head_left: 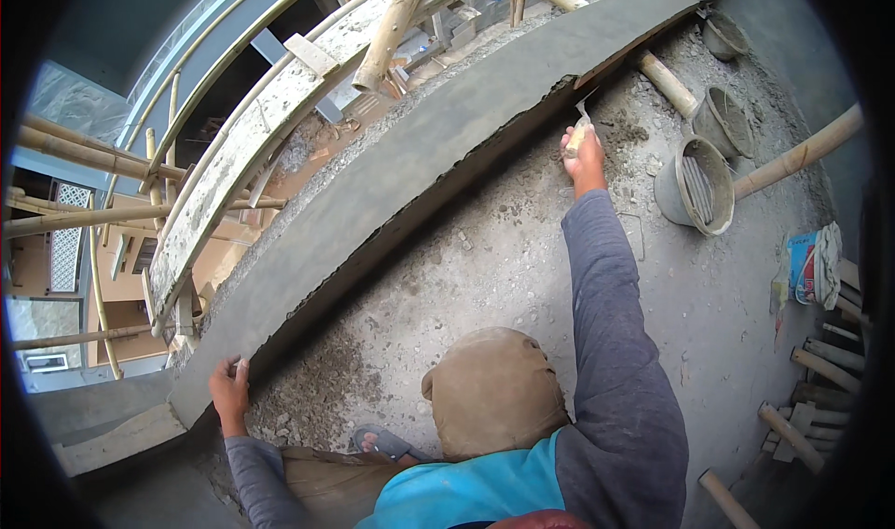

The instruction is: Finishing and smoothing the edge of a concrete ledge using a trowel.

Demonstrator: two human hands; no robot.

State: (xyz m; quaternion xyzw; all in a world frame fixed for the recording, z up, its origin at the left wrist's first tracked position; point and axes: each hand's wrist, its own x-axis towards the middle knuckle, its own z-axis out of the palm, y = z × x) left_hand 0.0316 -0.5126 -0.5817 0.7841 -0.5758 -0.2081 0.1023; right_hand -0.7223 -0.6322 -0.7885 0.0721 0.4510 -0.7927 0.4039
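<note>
My right hand (pixel 587 163) is closed around the pale handle of a trowel (pixel 584 111), whose metal blade points away from me, close to the inner edge of the wall. A long, curved wall top (pixel 419 170) of smooth grey mortar runs from lower left to upper right, its inner edge ragged. At the near left end, my left hand (pixel 229 391) lies against that edge with curled fingers; whatever may be in them is hidden. A wooden strip (pixel 634 49) lines the inner edge farther along, beyond the trowel.
Mortar crumbs (pixel 322 380) litter the concrete floor (pixel 522 277). Several buckets, including a near one (pixel 667 192), stand at right beside bamboo poles (pixel 806 151). A blue-and-red bag (pixel 804 268) and stacked wood (pixel 825 370) lie farther right. Beyond the wall are scaffolding (pixel 252 109) and a drop.
</note>
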